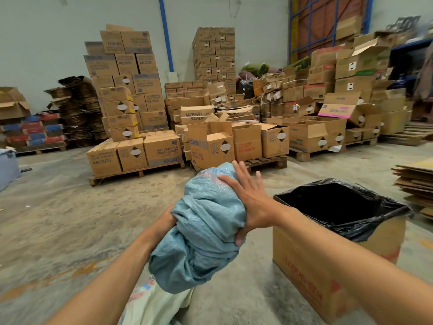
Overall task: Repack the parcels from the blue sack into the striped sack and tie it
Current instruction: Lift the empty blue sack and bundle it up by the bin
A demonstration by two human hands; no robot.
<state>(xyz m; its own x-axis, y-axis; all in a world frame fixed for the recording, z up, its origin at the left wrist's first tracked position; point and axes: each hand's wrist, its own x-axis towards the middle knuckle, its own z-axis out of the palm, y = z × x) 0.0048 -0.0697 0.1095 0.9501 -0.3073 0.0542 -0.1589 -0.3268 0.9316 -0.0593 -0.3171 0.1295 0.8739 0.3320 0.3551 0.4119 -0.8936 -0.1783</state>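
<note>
We held the blue sack bunched up between our two hands, in the air over the concrete floor. Our right hand lay flat against its right side, fingers straight and spread upward, with the thumb hooked under a fold lower down. Our left hand was on the opposite side, mostly hidden behind the cloth; we could not tell how far its fingers were curled, only that it touched the sack. Below the hands, just under the hanging end of the blue sack, lay the striped sack, pale with faint red and blue bands. To the right of our right hand stood a cardboard box lined with a black bag, its top open. Beyond the hands, cartons were stacked on pallets.
</note>
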